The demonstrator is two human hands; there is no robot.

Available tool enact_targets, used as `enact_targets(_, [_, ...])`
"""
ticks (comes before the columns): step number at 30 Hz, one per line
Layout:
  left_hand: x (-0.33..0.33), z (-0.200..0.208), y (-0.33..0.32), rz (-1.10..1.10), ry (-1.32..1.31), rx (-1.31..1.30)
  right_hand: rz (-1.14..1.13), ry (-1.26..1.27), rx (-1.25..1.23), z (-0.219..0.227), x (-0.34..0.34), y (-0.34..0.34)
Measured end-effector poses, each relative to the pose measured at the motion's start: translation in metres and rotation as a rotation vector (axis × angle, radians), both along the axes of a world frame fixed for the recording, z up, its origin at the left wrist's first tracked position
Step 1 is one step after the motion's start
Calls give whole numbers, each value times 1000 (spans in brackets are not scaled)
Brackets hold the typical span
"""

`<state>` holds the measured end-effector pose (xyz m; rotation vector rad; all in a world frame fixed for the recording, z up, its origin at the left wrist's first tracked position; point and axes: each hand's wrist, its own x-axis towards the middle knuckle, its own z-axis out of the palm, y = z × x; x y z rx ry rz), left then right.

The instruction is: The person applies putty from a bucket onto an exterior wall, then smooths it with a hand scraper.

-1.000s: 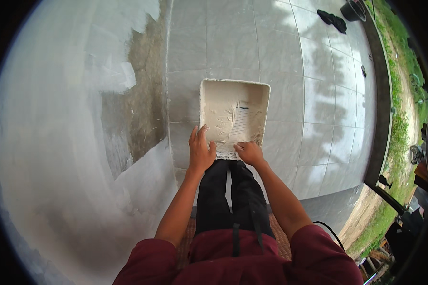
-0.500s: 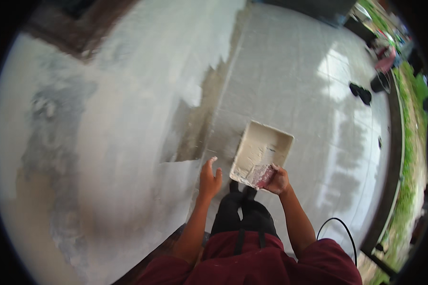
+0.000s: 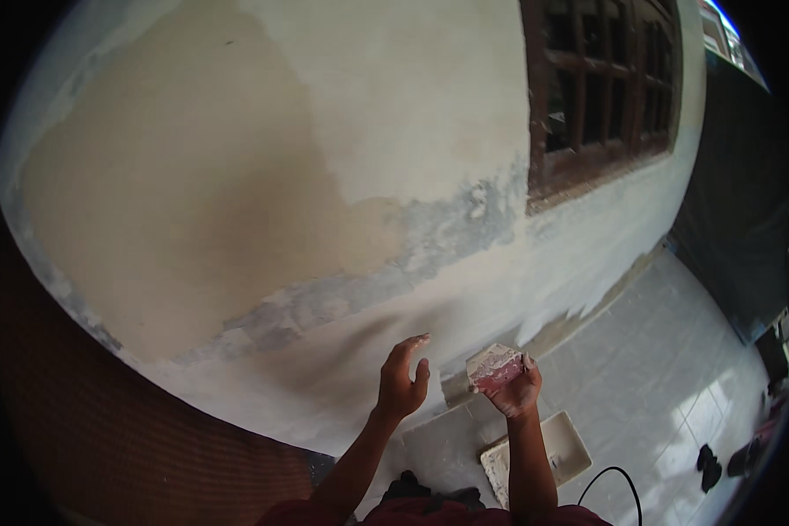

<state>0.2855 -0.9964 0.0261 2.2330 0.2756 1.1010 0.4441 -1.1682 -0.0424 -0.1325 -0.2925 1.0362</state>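
My right hand (image 3: pixel 519 396) is closed on a flat red putty spreader (image 3: pixel 501 375), held up in front of the wall's lower part. Pale, wet-looking putty coats much of its face. To its left my left hand (image 3: pixel 401 386) is raised near the wall (image 3: pixel 412 149), holding nothing, fingers stretched and thumb apart; its fingertips are whitish. The wall is patchy, with beige, white and rough grey areas. Below my right forearm a cream rectangular tray (image 3: pixel 571 441) lies on the floor, smeared with putty and partly hidden by that arm.
A brown window frame (image 3: pixel 539 180) with small panes is set in the wall. Grey tiles (image 3: pixel 649 351) cover the floor. A dark sheet or panel (image 3: pixel 745 193) stands at the far right. Black items (image 3: pixel 708 469) lie at lower right, and a thin black cable (image 3: pixel 627 476) curves nearby.
My view has swung left and up from the floor to the wall. The spreader has come up out of the tray in my right hand. My left hand remains raised and free.
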Motion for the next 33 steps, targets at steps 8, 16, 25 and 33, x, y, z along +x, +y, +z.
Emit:
enact_targets(8, [-95, 114, 10, 181, -358, 267, 6, -297, 228, 158, -47, 72])
enact_targets(16, [-136, 156, 54, 151, -469, 357, -752, -1199, 294, 321, -54, 121])
enact_targets(25, [-153, 136, 78, 284, -445, 544, -2013, -1744, 206, 477, -59, 166])
enact_targets(33, [-159, 206, 96, 520, -516, 694, -2315, -1712, 60, 506, -58, 198])
